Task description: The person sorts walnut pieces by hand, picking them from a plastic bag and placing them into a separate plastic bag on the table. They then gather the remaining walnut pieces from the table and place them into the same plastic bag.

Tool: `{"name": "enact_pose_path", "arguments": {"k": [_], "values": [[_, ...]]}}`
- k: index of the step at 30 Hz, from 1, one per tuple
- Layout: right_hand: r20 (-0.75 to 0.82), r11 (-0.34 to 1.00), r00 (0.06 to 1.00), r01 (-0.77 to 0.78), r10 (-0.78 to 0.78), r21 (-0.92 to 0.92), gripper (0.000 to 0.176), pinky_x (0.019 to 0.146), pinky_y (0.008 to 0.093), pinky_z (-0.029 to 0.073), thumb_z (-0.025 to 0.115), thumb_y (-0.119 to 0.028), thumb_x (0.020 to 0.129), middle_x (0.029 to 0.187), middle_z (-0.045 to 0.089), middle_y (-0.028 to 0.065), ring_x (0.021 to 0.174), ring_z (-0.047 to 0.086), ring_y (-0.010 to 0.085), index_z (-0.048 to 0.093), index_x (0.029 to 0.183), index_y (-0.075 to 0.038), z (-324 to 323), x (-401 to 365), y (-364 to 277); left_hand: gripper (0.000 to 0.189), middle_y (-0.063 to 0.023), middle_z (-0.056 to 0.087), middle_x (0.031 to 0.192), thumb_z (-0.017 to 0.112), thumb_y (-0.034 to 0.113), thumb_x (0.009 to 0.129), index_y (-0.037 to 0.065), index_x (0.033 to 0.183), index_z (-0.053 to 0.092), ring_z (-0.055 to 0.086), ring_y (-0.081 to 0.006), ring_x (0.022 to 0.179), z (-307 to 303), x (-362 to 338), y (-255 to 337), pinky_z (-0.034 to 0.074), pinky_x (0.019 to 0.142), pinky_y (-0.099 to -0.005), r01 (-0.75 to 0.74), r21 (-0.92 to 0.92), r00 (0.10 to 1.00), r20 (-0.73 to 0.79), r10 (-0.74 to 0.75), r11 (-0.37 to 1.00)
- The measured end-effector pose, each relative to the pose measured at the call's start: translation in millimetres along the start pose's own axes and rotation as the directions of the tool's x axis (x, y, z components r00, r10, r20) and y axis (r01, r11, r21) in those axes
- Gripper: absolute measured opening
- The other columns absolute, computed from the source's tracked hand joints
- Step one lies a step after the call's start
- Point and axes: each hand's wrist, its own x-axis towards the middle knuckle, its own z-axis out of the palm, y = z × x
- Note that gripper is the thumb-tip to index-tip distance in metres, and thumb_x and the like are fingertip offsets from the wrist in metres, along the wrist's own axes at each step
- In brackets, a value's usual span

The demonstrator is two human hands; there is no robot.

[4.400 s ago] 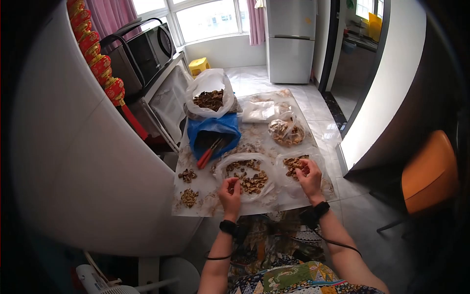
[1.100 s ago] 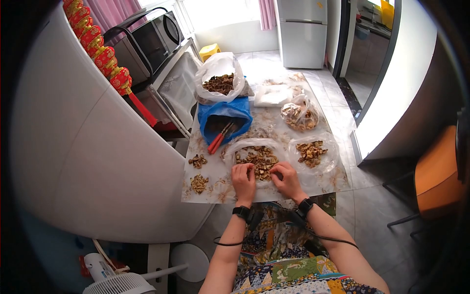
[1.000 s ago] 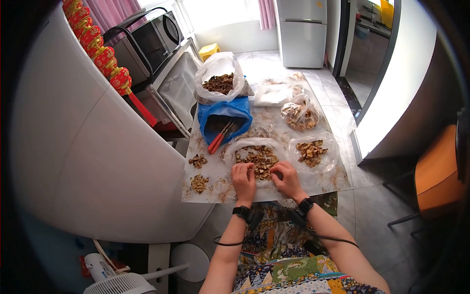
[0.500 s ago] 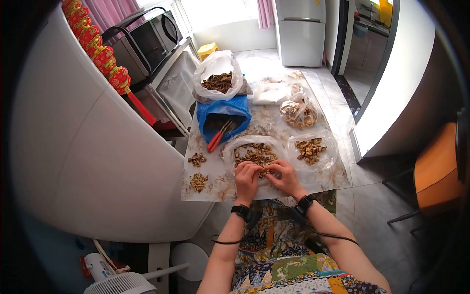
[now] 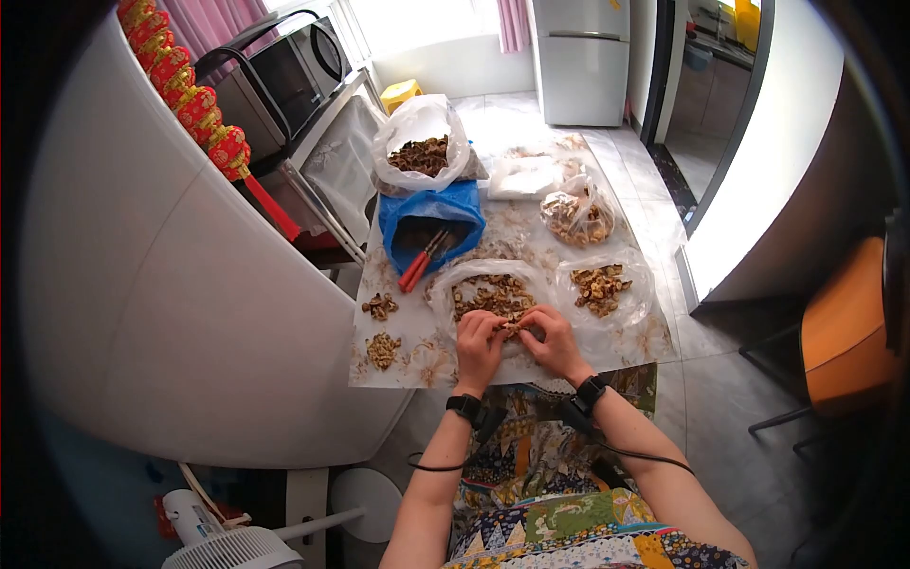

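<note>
Both hands meet over the near edge of an open plastic bag (image 5: 441, 296) filled with brown, walnut-like pieces (image 5: 493, 296). My left hand (image 5: 481, 343) and my right hand (image 5: 552, 343) pinch a small brown piece (image 5: 513, 328) between their fingertips. Its exact shape is too small to tell. To the right lies another clear bag (image 5: 641, 296) with similar pieces (image 5: 599, 287). Two small piles, a darker one (image 5: 380, 306) and a paler one (image 5: 383, 351), sit on the table to the left.
On the patterned table (image 5: 431, 365) stand a blue bag (image 5: 445, 204) with a red-handled tool (image 5: 414, 271), a white bag of dark pieces (image 5: 419, 156), a tied clear bag (image 5: 576, 220) and white plastic (image 5: 524, 178). An orange chair (image 5: 844, 327) is at the right, a fan (image 5: 232, 550) lower left.
My fingertips have shifted slightly around the small piece, which shows more between them now. The view has moved a little; the bags and piles stay in place.
</note>
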Motion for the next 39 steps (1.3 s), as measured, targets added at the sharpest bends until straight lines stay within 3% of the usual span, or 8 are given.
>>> {"name": "enact_pose_path", "arguments": {"k": [6, 12, 21, 24, 30, 34, 37, 39], "values": [[-0.036, 0.999, 0.999, 0.031, -0.031, -0.016, 0.013, 0.084, 0.0394, 0.053, 0.072, -0.004, 0.081, 0.102, 0.067, 0.0132, 0.097, 0.066, 0.0322, 0.067, 0.092, 0.000, 1, -1, 5, 0.011, -0.0089, 0.066, 0.096, 0.073, 0.003, 0.084, 0.005, 0.094, 0.068, 0.061, -0.0311, 0.100, 2, -2, -5, 0.048, 0.088, -0.0429, 0.035, 0.016, 0.999, -0.031, -0.034, 0.999], [-0.080, 0.996, 0.993, 0.087, -0.089, -0.022, 0.014, 0.087, 0.0395, 0.053, 0.072, -0.004, 0.080, 0.102, 0.067, 0.0130, 0.098, 0.066, 0.0325, 0.068, 0.092, -0.001, 1, -1, 6, 0.007, -0.0103, 0.065, 0.094, 0.071, 0.003, 0.087, 0.004, 0.093, 0.068, 0.061, -0.0307, 0.091, 2, -2, -2, 0.050, 0.080, -0.0405, 0.067, 0.100, 0.994, -0.094, -0.057, 0.993], [-0.263, 0.990, 0.956, 0.138, -0.127, 0.023, 0.012, 0.086, 0.0380, 0.052, 0.070, 0.000, 0.082, 0.101, 0.068, 0.0132, 0.097, 0.066, 0.0307, 0.069, 0.094, -0.002, -11, -2, -18, 0.006, -0.0094, 0.065, 0.095, 0.070, 0.006, 0.088, 0.006, 0.094, 0.067, 0.061, -0.0316, 0.097, 4, -4, -4, 0.048, 0.087, -0.0435, 0.156, 0.095, 0.986, -0.068, -0.150, 0.983], [-0.368, 0.970, 0.899, 0.196, -0.237, -0.145, 0.011, 0.086, 0.0381, 0.052, 0.071, -0.001, 0.083, 0.101, 0.068, 0.0133, 0.097, 0.066, 0.0307, 0.068, 0.094, -0.002, -36, 2, -25, 0.008, -0.0104, 0.065, 0.098, 0.069, 0.005, 0.088, 0.006, 0.096, 0.067, 0.061, -0.0318, 0.095, 4, -5, -3, 0.049, 0.086, -0.0436, 0.149, 0.086, 0.985, -0.104, -0.140, 0.985], [-0.507, 0.947, 0.836, 0.045, -0.209, -0.318, 0.008, 0.085, 0.0398, 0.052, 0.070, -0.003, 0.084, 0.099, 0.067, 0.0132, 0.095, 0.065, 0.0311, 0.067, 0.093, -0.002, -78, 0, 10, 0.019, -0.0127, 0.065, 0.106, 0.065, 0.002, 0.088, 0.004, 0.106, 0.065, 0.062, -0.0341, 0.097, 4, -4, -3, 0.050, 0.086, -0.0444, 0.235, 0.049, 0.964, -0.137, -0.226, 0.971], [-0.515, 0.953, 0.852, -0.073, -0.094, -0.294, 0.010, 0.088, 0.0412, 0.051, 0.069, -0.005, 0.086, 0.099, 0.067, 0.0127, 0.097, 0.063, 0.0320, 0.067, 0.096, -0.002, -80, -6, 29, 0.025, -0.0146, 0.066, 0.112, 0.063, -0.002, 0.087, 0.004, 0.111, 0.064, 0.062, -0.0365, 0.105, 6, -6, -5, 0.050, 0.091, -0.0455, 0.215, 0.077, 0.968, -0.151, -0.202, 0.974], [-0.568, 0.946, 0.818, -0.110, -0.089, -0.306, 0.014, 0.091, 0.0417, 0.049, 0.069, -0.006, 0.087, 0.103, 0.066, 0.0129, 0.101, 0.062, 0.0314, 0.067, 0.100, -0.002, -68, -4, 27, 0.025, -0.0151, 0.066, 0.113, 0.062, -0.002, 0.087, 0.003, 0.111, 0.064, 0.062, -0.0369, 0.108, 5, -4, -4, 0.050, 0.093, -0.0457, 0.221, 0.079, 0.967, -0.149, -0.208, 0.972], [-0.549, 0.928, 0.810, -0.017, -0.205, -0.372, 0.017, 0.093, 0.0418, 0.048, 0.069, -0.005, 0.086, 0.104, 0.065, 0.0130, 0.103, 0.061, 0.0314, 0.067, 0.103, -0.002, -61, 2, 12, 0.022, -0.0147, 0.065, 0.112, 0.063, -0.001, 0.088, 0.003, 0.110, 0.064, 0.062, -0.0360, 0.107, 5, -5, -5, 0.050, 0.093, -0.0450, 0.223, 0.079, 0.966, -0.149, -0.210, 0.972]]}}
